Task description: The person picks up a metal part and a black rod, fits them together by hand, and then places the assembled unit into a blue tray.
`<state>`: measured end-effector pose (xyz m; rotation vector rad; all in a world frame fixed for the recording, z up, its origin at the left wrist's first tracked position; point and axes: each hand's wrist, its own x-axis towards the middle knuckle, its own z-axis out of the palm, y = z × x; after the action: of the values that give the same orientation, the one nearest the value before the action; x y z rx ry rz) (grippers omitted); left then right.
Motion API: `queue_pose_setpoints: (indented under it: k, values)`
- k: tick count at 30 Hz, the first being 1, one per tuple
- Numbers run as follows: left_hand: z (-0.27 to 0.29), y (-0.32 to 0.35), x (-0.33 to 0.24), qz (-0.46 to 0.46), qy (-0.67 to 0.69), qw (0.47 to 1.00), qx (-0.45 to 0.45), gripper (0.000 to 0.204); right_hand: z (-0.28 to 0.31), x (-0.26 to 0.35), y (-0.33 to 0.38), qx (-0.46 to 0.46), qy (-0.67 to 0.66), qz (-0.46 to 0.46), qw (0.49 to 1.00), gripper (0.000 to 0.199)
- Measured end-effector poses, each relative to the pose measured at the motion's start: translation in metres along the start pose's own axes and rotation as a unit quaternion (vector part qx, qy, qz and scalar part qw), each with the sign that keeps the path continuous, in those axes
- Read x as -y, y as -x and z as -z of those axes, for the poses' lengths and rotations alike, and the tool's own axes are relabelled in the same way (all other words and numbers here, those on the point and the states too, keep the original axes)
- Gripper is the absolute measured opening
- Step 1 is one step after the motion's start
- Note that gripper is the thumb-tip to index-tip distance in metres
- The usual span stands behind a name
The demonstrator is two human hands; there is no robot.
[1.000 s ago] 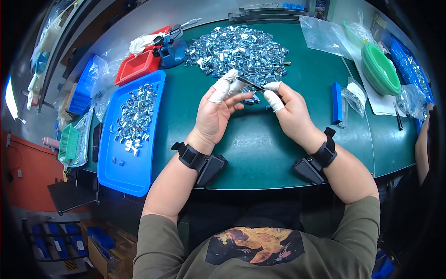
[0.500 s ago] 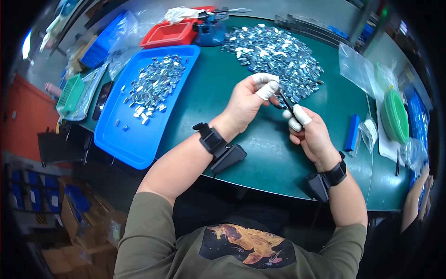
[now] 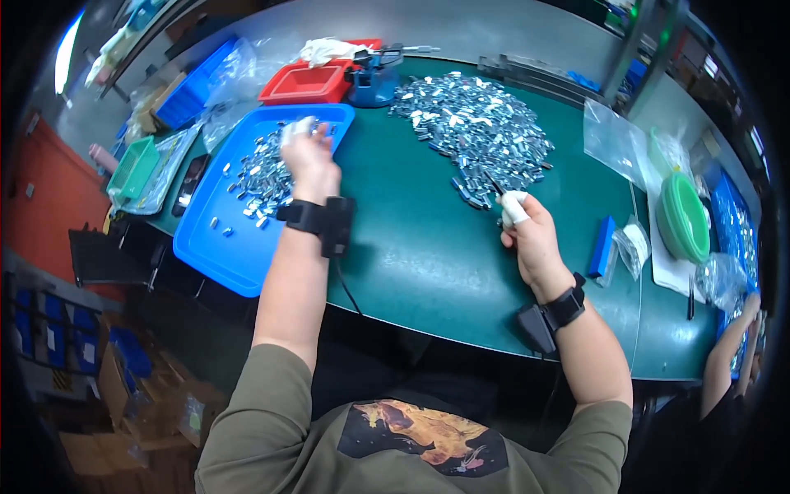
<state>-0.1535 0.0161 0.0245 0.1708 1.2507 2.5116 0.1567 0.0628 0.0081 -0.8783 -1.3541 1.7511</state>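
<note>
My left hand [image 3: 308, 152], with white coverings on its fingertips, is over the far part of the blue tray [image 3: 239, 276]. Its fingers are curled; whatever they hold is hidden. Small shiny metal pieces [image 3: 267, 169] lie heaped in that tray. At the near edge of a large pile of similar metal pieces [image 3: 477, 119], my right hand [image 3: 531, 235] is closed around a slim black tool [image 3: 494, 183], pointing away and left. White coverings wrap its thumb and fingertips too. Several pieces [image 3: 471, 194] lie beside the tool's tip.
Red trays [image 3: 304, 84] and a blue device with a micrometer [image 3: 374, 82] stand behind. To the right are a blue bar [image 3: 602, 245], clear bags [image 3: 613, 140] and green bowls [image 3: 683, 218]. A green basket [image 3: 133, 169] sits far left. Another person's arm [image 3: 728, 350] shows at the right.
My left hand has moved away from the right hand, leftward to above the blue tray. My right hand keeps the black tool and has shifted slightly. The view has turned a little.
</note>
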Motion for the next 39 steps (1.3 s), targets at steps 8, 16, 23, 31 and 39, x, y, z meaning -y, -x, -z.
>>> queue_pose_setpoints:
  k: [8,16,23,31,39]
  values:
    - [-0.024,0.038,0.022,0.03,-0.08,0.974,0.21,0.033,0.003,-0.004,-0.005,-0.023,-0.046,-0.017,0.999,0.015]
    - [-0.047,0.099,0.055,-0.082,-0.537,0.601,0.587,0.031,0.003,-0.002,-0.004,-0.052,-0.087,-0.016,0.995,0.015]
    - [-0.038,0.102,0.051,0.182,-0.284,0.813,0.476,0.026,0.006,-0.004,-0.002,0.013,0.114,0.095,0.989,0.017]
    - [-0.038,0.116,0.049,0.304,-0.044,0.849,0.429,0.027,0.004,-0.006,-0.002,0.017,0.189,0.13,0.973,0.018]
    - [-0.036,0.115,0.049,0.245,-0.099,0.827,0.496,0.025,0.006,-0.002,-0.001,0.02,0.236,0.104,0.966,0.016]
